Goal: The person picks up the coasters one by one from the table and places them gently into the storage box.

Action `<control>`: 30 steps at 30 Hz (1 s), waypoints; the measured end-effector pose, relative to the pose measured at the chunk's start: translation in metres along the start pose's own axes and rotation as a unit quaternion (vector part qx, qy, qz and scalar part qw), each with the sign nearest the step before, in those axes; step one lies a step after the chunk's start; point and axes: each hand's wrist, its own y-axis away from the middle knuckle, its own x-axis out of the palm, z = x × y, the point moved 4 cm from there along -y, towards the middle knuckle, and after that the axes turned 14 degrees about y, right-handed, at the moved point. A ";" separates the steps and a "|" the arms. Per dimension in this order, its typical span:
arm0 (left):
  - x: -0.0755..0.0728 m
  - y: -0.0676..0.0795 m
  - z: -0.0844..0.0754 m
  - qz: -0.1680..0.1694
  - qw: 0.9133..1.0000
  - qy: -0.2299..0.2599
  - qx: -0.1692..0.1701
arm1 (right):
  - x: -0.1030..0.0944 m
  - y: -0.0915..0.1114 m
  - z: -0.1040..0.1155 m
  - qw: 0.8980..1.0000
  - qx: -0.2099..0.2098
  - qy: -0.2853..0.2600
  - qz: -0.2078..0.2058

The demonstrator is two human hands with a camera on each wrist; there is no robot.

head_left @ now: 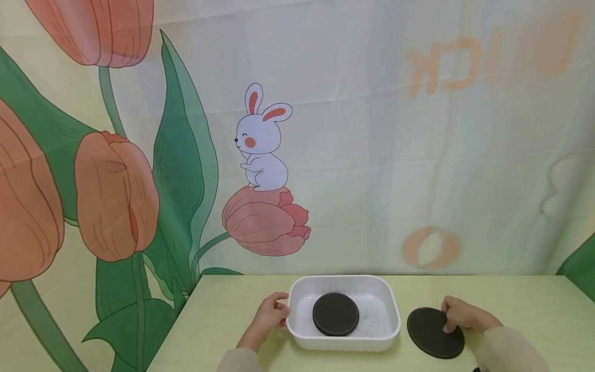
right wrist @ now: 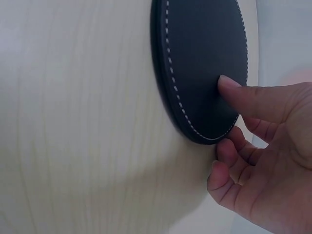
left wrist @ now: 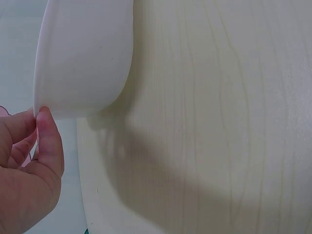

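A white rectangular basin with rounded corners [head_left: 344, 343] rests on the table, and a round black coaster [head_left: 335, 313] lies flat inside it, left of the basin's middle. My left hand [head_left: 269, 316] pinches the basin's left rim between thumb and fingers; the left wrist view shows this grip on the white wall [left wrist: 85, 58] close up. To the right of the basin, my right hand [head_left: 465, 316] holds another round black coaster [head_left: 429, 333] by its right edge. White stitching runs round that coaster in the right wrist view, with the thumb [right wrist: 239, 95] on its face and fingers at its underside.
The pale wood-grain table [head_left: 223, 310] ends at a hanging cloth [head_left: 362, 155] printed with tulips and a rabbit [head_left: 265, 165]. A small dark object [head_left: 476, 369] shows at the bottom edge beside the right sleeve.
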 end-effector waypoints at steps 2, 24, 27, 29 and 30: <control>0.000 0.000 0.000 0.002 1.000 -0.001 0.002 | -0.001 0.003 0.001 1.000 -0.003 -0.005 -0.007; -0.001 -0.003 0.004 0.005 1.000 0.000 0.015 | -0.024 0.025 0.027 0.993 -0.090 -0.061 -0.044; -0.002 -0.004 0.006 0.016 0.999 0.008 0.036 | -0.030 0.029 0.031 0.989 -0.122 -0.075 -0.029; -0.002 -0.004 0.006 0.018 0.999 0.008 0.038 | -0.034 0.031 0.032 0.986 -0.140 -0.083 -0.027; -0.002 -0.004 0.006 0.018 0.999 0.008 0.037 | -0.036 0.033 0.033 0.985 -0.145 -0.087 -0.029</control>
